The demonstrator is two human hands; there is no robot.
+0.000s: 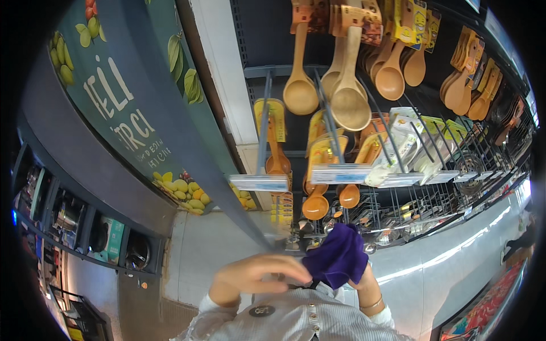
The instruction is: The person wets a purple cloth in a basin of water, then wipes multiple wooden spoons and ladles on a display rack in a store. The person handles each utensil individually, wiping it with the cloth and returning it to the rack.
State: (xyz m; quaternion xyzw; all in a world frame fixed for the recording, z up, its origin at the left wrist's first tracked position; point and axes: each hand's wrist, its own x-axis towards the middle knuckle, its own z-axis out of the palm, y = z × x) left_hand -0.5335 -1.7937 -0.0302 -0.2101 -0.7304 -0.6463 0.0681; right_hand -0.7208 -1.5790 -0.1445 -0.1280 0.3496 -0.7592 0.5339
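Note:
A crumpled purple cloth drapes over the fingers of my right hand, which grips it in front of my striped shirt. The cloth hides most of that hand. My left hand is blurred, reaching across my front with its fingertips close to the cloth's left edge. Nothing shows between its thumb and fingers, which are apart. Whether the fingertips touch the cloth, I cannot tell. Beyond both hands, a grey metal shelf post slants down towards me.
Several wooden ladles hang from metal hooks on a dark display rack. Price-label holders stick out at the hook ends. A printed green panel stands left. Shelves with pans line the lower left. Pale floor tiles lie below.

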